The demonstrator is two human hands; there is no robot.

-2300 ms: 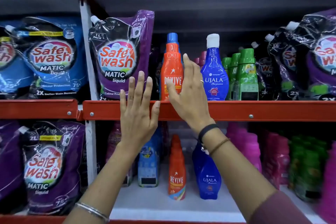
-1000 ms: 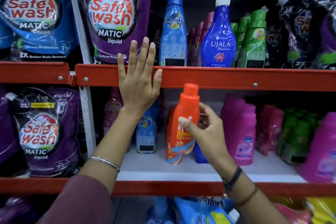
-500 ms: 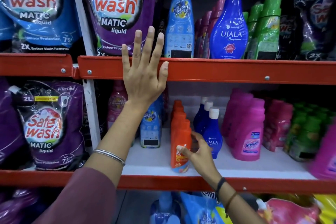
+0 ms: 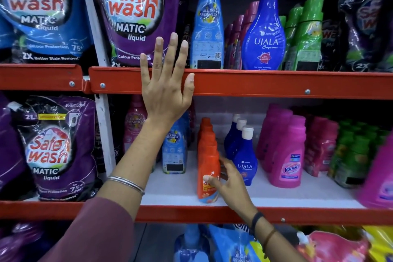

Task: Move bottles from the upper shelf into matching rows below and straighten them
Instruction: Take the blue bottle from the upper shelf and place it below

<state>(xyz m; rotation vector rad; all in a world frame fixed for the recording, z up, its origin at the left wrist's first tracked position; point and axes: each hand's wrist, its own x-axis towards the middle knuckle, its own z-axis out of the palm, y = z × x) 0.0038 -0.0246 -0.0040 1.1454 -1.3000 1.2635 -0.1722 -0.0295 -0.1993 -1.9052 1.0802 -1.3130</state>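
Fingers (image 4: pixel 214 179) of the right hand (image 4: pixel 228 181) curl round the orange bottle (image 4: pixel 207 168), a closed grip on its lower body; the bottle stands upright at the front of the orange row on the lower shelf (image 4: pixel 297 198), just beside the dark blue bottles (image 4: pixel 244 155). The left hand (image 4: pixel 164 89) lies flat and open against the red edge of the upper shelf (image 4: pixel 255 84), holding nothing.
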